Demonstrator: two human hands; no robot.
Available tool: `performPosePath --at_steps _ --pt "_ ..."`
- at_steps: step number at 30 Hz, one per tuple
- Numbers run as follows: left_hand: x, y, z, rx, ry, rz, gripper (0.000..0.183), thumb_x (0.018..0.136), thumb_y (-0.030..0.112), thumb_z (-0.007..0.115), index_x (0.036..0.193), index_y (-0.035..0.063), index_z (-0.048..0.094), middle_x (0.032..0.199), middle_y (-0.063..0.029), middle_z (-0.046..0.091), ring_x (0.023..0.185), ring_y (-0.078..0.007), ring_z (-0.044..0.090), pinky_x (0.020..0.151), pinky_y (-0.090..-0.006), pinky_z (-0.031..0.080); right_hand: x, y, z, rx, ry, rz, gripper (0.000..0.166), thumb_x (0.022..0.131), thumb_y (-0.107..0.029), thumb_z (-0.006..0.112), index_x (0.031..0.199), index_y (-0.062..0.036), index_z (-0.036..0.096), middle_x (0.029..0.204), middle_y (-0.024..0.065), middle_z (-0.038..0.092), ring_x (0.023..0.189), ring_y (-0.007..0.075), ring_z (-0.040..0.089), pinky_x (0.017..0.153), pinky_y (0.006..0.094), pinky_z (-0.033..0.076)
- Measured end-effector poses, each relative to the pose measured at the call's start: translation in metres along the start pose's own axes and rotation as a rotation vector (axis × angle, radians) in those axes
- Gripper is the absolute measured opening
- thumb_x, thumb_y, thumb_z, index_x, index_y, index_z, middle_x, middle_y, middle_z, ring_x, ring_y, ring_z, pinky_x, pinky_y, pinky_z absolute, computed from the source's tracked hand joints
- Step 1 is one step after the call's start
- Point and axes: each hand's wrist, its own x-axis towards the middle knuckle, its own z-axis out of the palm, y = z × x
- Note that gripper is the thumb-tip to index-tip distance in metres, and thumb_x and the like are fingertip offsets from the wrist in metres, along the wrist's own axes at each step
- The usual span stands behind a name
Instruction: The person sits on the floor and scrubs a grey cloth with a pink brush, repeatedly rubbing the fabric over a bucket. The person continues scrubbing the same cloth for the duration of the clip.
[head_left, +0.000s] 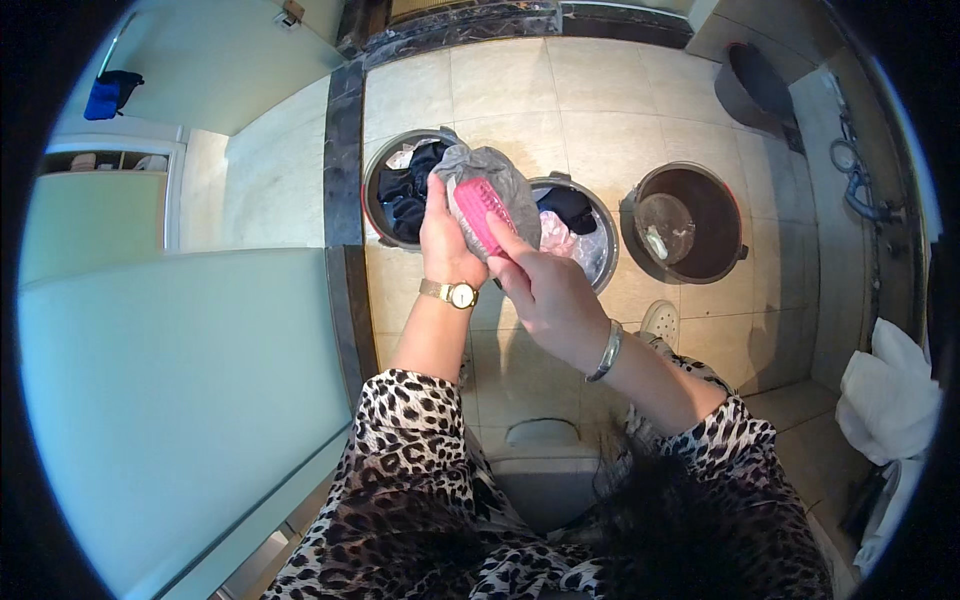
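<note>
A grey cloth (517, 184) is bunched in my left hand (448, 236), held up above the buckets. With my right hand (551, 292) I grip a pink scrubbing brush (484, 210), which lies against the cloth. Behind the cloth on the left, dark and white fabrics fill part of a round bucket (371, 214). Partly hidden by the cloth and my right hand, a second round container (611, 244) holds a dark cloth (568, 208) and a pink cloth (556, 234) in water.
A brown bucket (731, 225) at the right contains a round scoop or bowl (666, 225) with a pale item inside. Another dark bucket (754, 86) stands by the wall. A frosted glass panel (187, 375) lies left, a hose and pipe fitting (862, 199) right.
</note>
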Motion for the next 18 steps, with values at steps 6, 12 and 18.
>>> performPosePath --at_steps 6,12,18 --pt "-0.008 -0.01 0.013 -0.024 -0.112 -0.106 0.042 0.094 0.044 0.041 0.112 0.0088 0.057 0.105 -0.006 0.064 0.092 -0.02 0.061 0.083 -0.0353 0.049 0.028 0.023 -0.016 -0.044 0.102 0.255 0.042 0.091 -0.027 0.051 0.132 -0.0172 0.047 0.065 0.0177 0.06 0.054 0.0213 0.057 0.053 0.0337 0.046" --pt "-0.002 -0.01 -0.001 0.035 0.018 -0.102 0.043 0.093 0.044 0.044 0.112 0.0079 0.058 0.108 -0.0068 0.063 0.096 -0.0223 0.06 0.086 -0.0369 0.047 0.018 0.028 -0.007 0.011 0.009 0.395 0.041 0.093 -0.025 0.05 0.132 -0.014 0.046 0.063 0.0169 0.059 0.049 0.0172 0.054 0.05 0.0308 0.044" --pt "-0.009 -0.013 0.023 0.051 -0.115 -0.067 0.043 0.093 0.042 0.045 0.116 0.0077 0.057 0.112 -0.0062 0.061 0.101 -0.022 0.058 0.088 -0.0374 0.046 -0.01 0.209 0.058 0.283 0.58 0.71 0.062 0.077 -0.02 0.062 0.132 0.0005 0.039 0.101 0.0205 0.063 0.092 0.0293 0.062 0.08 0.0332 0.047"
